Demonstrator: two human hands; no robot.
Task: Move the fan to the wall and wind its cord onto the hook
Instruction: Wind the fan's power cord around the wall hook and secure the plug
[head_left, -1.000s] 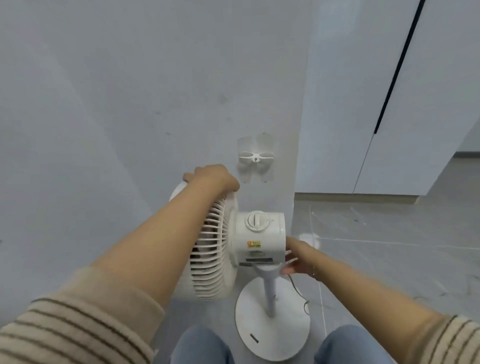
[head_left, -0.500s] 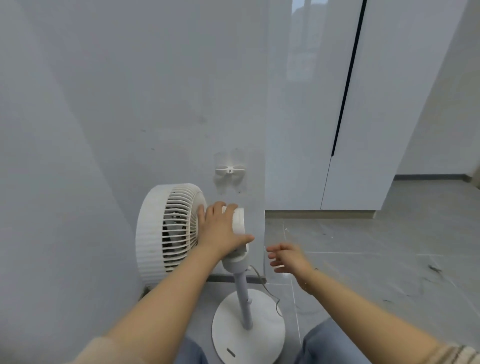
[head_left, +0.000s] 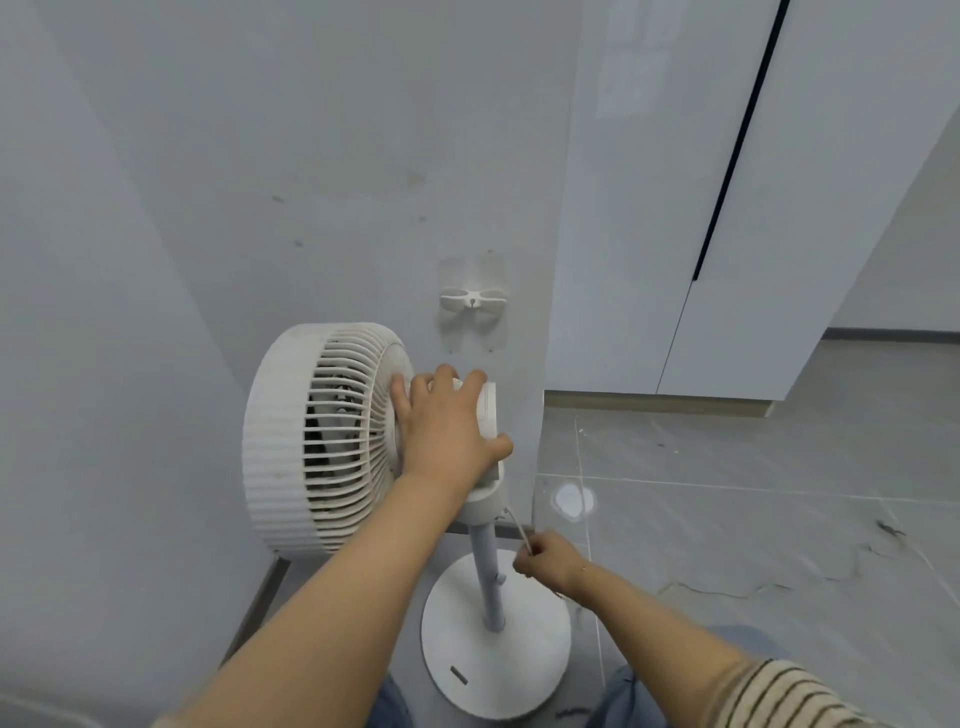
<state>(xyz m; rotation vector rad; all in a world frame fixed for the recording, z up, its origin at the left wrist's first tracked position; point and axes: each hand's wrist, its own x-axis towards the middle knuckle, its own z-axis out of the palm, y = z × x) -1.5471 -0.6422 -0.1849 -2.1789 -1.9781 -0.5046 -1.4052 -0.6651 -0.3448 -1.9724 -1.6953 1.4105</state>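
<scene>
- Fan (head_left: 317, 441) stands on the floor (head_left: 753, 545) right by the wall (head_left: 311, 156), grille facing left, round base (head_left: 493, 654) between our knees.
- Left hand (head_left: 441, 426) rests on the motor housing (head_left: 488, 415), fingers spread wide over the top, thumb hooked round the near side.
- Right hand (head_left: 545, 564) beside the pole (head_left: 488, 571), fingers curled, pinching the cord (head_left: 517, 525).
- Cord runs from the neck down into that hand.
- Hook (head_left: 472, 301) on the wall above the fan, bare.
</scene>
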